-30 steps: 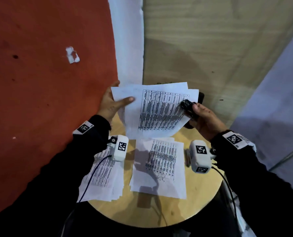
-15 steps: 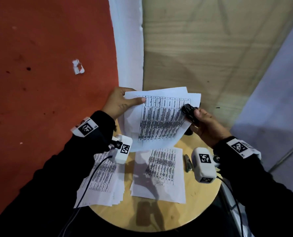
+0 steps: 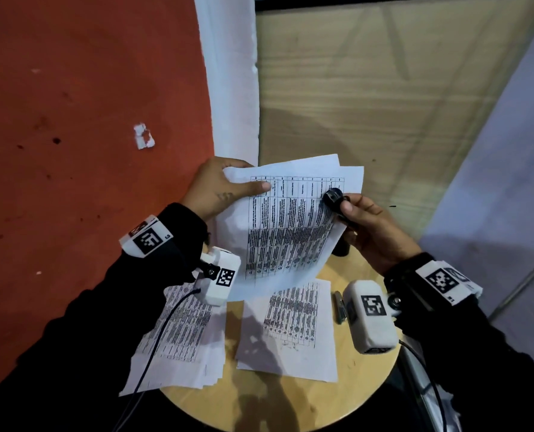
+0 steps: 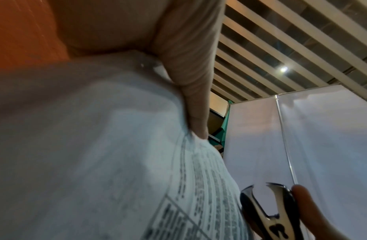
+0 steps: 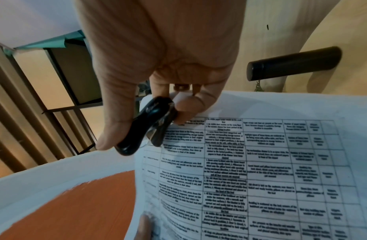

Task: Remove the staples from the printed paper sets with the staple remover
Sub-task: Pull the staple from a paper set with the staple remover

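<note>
My left hand [image 3: 247,188] grips the upper left corner of a stapled printed paper set [image 3: 290,226], raised above the round wooden table [image 3: 362,381]. Its thumb [image 4: 188,81] presses on the top sheet [image 4: 116,146]. My right hand [image 3: 346,207] pinches a black staple remover [image 3: 332,198] at the set's upper right area. In the left wrist view the staple remover [image 4: 268,207] has its metal jaws open, just beside the paper edge. The right wrist view shows the staple remover [image 5: 147,126] over the corner of the printed table [image 5: 260,162]. No staple is visible.
On the table lie a paper pile [image 3: 178,332] at the left and a paper set [image 3: 290,322] in the middle. A small metal object [image 3: 339,307] lies right of them. A black cylinder [image 5: 293,63] stands behind the held set. Red floor [image 3: 72,120] lies left.
My left thumb has slid further across the top sheet. The right hand with the staple remover stays at the set's right side. The head view has dipped slightly.
</note>
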